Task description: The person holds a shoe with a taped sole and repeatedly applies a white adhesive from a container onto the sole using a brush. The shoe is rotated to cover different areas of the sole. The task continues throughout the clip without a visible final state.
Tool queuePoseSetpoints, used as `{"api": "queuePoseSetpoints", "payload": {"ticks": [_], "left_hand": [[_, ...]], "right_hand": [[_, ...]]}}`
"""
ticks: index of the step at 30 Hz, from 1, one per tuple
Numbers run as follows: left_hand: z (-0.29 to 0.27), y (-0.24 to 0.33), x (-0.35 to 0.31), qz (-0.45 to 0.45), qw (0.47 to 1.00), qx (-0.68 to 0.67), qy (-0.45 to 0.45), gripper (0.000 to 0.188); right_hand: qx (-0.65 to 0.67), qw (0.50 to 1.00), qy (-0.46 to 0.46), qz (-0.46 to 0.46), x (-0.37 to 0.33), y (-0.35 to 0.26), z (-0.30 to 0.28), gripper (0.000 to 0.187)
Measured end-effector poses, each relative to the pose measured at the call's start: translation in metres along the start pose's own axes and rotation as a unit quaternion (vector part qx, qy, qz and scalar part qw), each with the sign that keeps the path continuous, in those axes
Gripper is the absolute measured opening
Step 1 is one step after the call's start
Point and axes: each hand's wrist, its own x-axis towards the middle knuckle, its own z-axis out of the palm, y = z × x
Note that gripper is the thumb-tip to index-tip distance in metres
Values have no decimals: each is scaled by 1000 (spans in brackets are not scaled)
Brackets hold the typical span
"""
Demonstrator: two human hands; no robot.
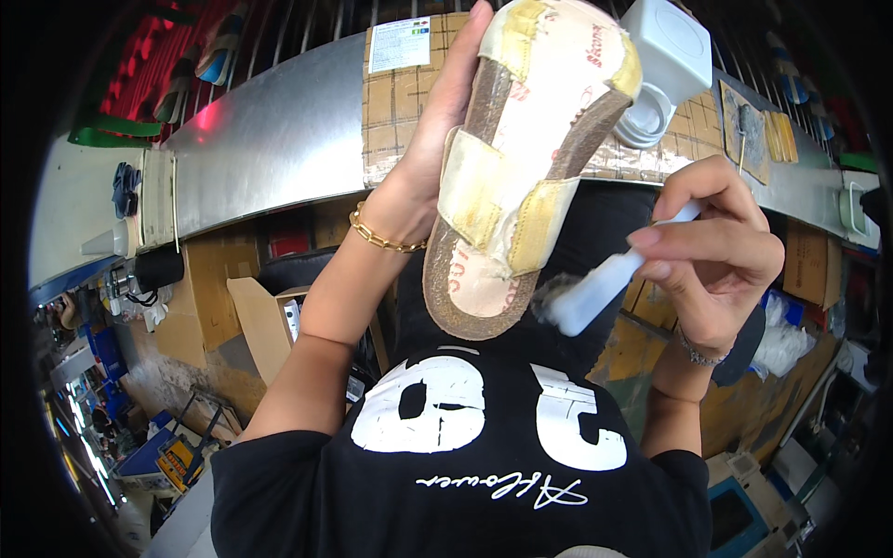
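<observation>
An unfinished sandal (507,177), with a brown cork-like rim, pale inner board and cream-yellow strap ends glued over it, is held up before my chest. My left hand (445,107) grips it from its left side; most of the fingers are hidden behind it. Between thumb and fingertips, my right hand (721,237) pinches a small brush (595,293) with a whitish, translucent plastic handle. Its dark bristles (551,296) sit just right of the sandal's lower, rounded end, apparently close to the rim; whether they touch cannot be told.
Beyond the sandal runs a metal bench (279,139) with flattened cardboard (400,116) on it. A white plastic container (665,51) stands there, with a round white cup-like part (644,119) by it. An open carton (256,321) is low at left. A stained board (744,130) lies far right.
</observation>
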Motion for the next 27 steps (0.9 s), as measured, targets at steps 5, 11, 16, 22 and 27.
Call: {"api": "queuePoseSetpoints", "payload": {"ticks": [5, 11, 16, 22, 27], "left_hand": [[1, 0, -7, 82, 982, 161, 49, 77], [-28, 12, -15, 21, 996, 35, 75, 82], [-111, 75, -46, 85, 993, -87, 6, 82], [-261, 176, 28, 68, 958, -277, 38, 98], [-285, 205, 90, 80, 885, -426, 174, 91]], "right_hand": [[-144, 986, 45, -75, 48, 7, 6, 17], [-233, 957, 106, -138, 76, 28, 23, 20], [-78, 985, 154, 21, 49, 45, 10, 16], [28, 989, 135, 61, 45, 69, 1, 15], [8, 992, 73, 107, 36, 74, 16, 15]]}}
